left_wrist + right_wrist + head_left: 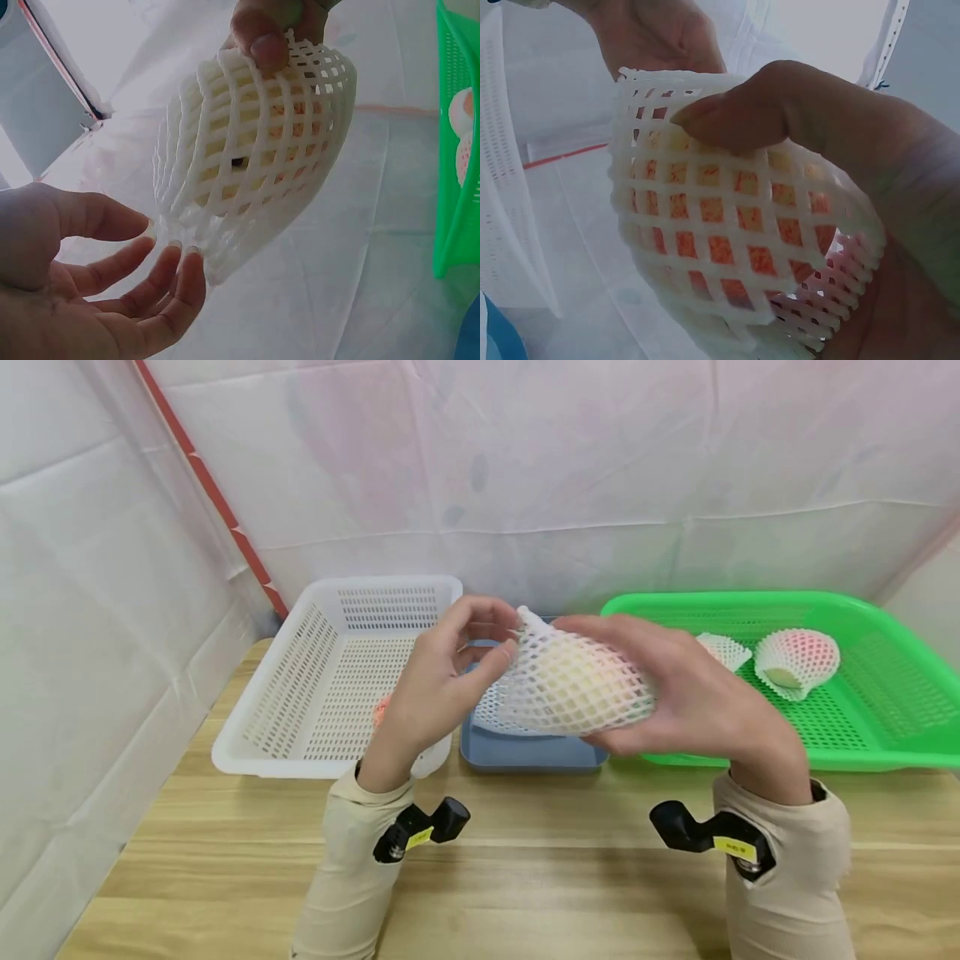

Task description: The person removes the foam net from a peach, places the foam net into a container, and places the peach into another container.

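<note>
My right hand (690,693) grips an apple (720,247) with yellow and red streaked skin inside a white foam net sleeve (558,689). Its thumb presses over the mesh in the right wrist view, and the apple is held up above a blue-grey tray (536,756). On the other side, my left hand (438,681) has its thumb and fingertips right at the loose, narrowing end of the sleeve, loosely bent, with a gap between thumb and forefinger in the head view. In the left wrist view the sleeve (247,150) still surrounds the fruit.
At the left stands a white slotted basket (285,693), with something orange (382,710) partly hidden behind my left wrist. A green basket (862,758) at the right contains a netted red fruit (798,660) and another netted piece (723,650). A fabric wall (525,460) closes the back.
</note>
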The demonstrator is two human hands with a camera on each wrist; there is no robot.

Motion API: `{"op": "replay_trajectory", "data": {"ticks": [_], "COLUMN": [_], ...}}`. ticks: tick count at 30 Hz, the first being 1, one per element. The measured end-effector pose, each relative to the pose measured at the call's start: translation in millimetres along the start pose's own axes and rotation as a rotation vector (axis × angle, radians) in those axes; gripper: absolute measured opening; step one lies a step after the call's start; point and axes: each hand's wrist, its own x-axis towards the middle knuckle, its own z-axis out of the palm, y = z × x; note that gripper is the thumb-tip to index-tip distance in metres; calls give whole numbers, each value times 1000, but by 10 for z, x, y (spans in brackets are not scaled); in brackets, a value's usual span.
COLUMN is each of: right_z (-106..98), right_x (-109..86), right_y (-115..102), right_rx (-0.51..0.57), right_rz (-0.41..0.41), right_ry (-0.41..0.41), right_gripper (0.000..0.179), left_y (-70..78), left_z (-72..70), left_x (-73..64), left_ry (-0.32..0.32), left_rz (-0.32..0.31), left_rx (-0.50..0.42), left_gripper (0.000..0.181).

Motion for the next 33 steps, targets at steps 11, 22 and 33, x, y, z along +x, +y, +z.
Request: {"op": "replay_trajectory", "data": {"ticks": [11,22,33], "right_z": [-19,-36,-52], "right_x": [-25,-15,-11], "right_y": [-18,-19,-34], "right_rx": [36,52,54], "right_rz": [-27,-40,-24], "right_ry": [-18,-29,-23], "right_gripper": [97,98,98], "left_y": [-4,-18,-35], "left_z": [-79,-168,-145], "left_x": [-3,-20,41], "left_ry": [-91,-120,-131], "left_rz": [85,105,352], "left_rx": [100,246,197], "left_gripper": [18,16,36]}}
